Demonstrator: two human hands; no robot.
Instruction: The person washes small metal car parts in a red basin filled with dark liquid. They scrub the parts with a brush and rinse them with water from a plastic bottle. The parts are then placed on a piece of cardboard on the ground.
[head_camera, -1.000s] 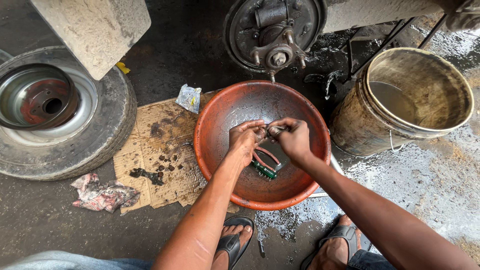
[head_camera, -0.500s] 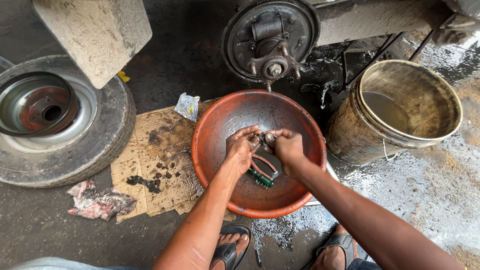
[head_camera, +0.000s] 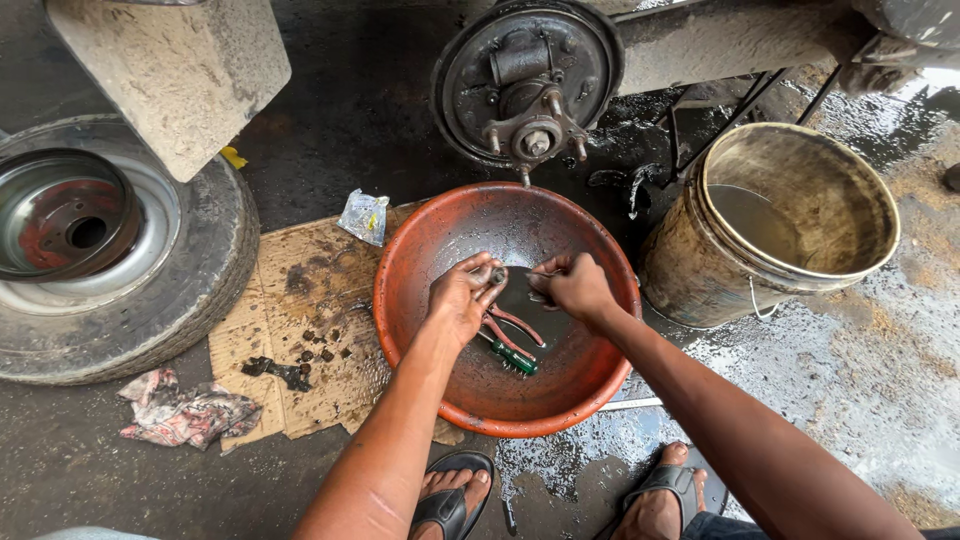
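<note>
Two hands, left hand (head_camera: 462, 300) and right hand (head_camera: 575, 288), over one basin (head_camera: 420, 250).

Wet dark floor (head_camera: 880, 400), orange basin (head_camera: 420, 240), dirty bucket (head_camera: 700, 280), tyre (head_camera: 215, 270), cardboard (head_camera: 300, 300), rag (head_camera: 185, 412)

small part pinched in left hand (head_camera: 462, 300) too tiny to identify, tyre (head_camera: 190, 290) cut off at left edge — bucket (head_camera: 720, 270) base hidden

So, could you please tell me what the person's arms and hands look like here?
Both arms are bare to above the elbow, with no sleeves, gloves, watch or rings visible. The left hand and right hand look wet and grimy, with dark dirt on the fingers.
</note>
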